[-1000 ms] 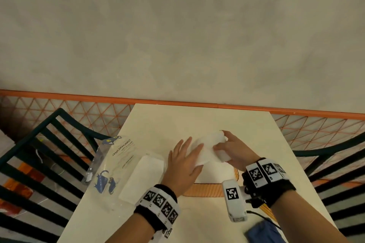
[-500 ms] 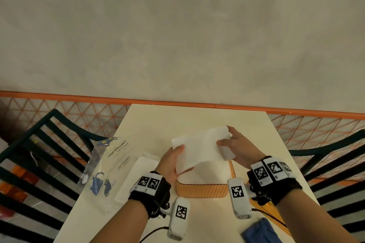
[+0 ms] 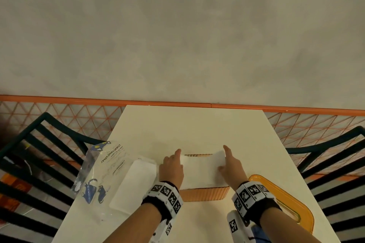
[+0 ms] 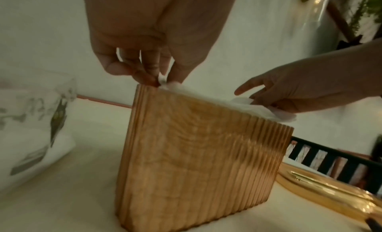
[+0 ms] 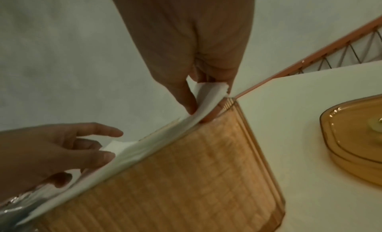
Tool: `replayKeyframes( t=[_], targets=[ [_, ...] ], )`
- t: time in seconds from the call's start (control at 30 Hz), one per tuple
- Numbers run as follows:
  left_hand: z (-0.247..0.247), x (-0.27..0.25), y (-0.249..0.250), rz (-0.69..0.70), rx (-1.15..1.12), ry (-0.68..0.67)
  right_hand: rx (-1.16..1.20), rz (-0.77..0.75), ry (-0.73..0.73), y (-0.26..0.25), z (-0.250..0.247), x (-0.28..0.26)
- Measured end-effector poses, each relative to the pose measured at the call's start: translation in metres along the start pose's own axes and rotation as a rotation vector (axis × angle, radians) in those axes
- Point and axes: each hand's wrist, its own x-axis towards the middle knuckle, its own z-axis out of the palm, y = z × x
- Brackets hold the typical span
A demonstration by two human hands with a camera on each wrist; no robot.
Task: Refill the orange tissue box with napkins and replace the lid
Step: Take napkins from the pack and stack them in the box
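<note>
The orange ribbed tissue box (image 3: 204, 193) stands open-topped on the table in front of me. A stack of white napkins (image 3: 201, 169) lies in its opening, level with the rim. My left hand (image 3: 173, 162) pinches the stack's left end, seen closely in the left wrist view as the left hand (image 4: 163, 79) at the box (image 4: 196, 162) corner. My right hand (image 3: 227, 162) pinches the right end; in the right wrist view the right hand (image 5: 206, 96) grips the napkins (image 5: 144, 147) over the box (image 5: 175, 178). The orange lid (image 3: 286, 201) lies flat to the right.
A clear plastic napkin package (image 3: 104, 169) with more white napkins (image 3: 134, 183) inside lies left of the box. A blue cloth (image 3: 256, 233) sits at the near edge. Dark slatted chairs (image 3: 29, 163) flank the cream table (image 3: 187, 128), which ends at a wall.
Both hands have brought the napkin stack down from above the box into its open top. The left hand went from flat on the stack to pinching its end.
</note>
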Motion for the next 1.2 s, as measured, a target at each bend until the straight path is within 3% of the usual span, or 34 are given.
replayKeyframes(
  t=[0.13, 0.2, 0.27, 0.37, 0.53, 0.7, 0.9, 0.97, 1.07, 1.2],
  targets=[
    [-0.007, -0.006, -0.006, 0.242, 0.189, 0.108, -0.244, -0.221, 0.126, 0.002, 0.0, -0.011],
    [-0.011, -0.012, -0.009, 0.383, 0.25, 0.014, -0.387, -0.366, 0.184, 0.007, 0.001, -0.017],
    [-0.014, -0.014, -0.012, 0.394, 0.276, -0.148, -0.474, -0.455, 0.126, 0.013, 0.002, -0.021],
    [-0.014, -0.011, -0.019, 0.303, 0.25, -0.306, -0.549, -0.398, -0.08, 0.018, 0.0, -0.019],
    [-0.01, -0.005, -0.023, 0.284, 0.238, -0.308, -0.573, -0.291, -0.198, 0.018, -0.002, -0.01],
    [-0.007, -0.002, -0.018, 0.304, 0.268, -0.309, -0.538, -0.286, -0.217, 0.019, 0.002, -0.006],
    [-0.016, -0.001, -0.008, 0.31, 0.412, -0.404, -0.511, -0.266, -0.292, 0.013, -0.006, -0.001],
    [-0.02, -0.003, -0.003, 0.342, 0.438, -0.348, -0.482, -0.275, -0.283, 0.013, -0.012, -0.001],
    [-0.018, -0.008, 0.004, 0.457, 0.367, -0.227, -0.466, -0.351, -0.206, 0.015, -0.014, -0.004],
    [-0.007, -0.013, 0.011, 0.475, 0.224, -0.293, -0.386, -0.428, -0.188, 0.022, -0.008, -0.009]
  ],
)
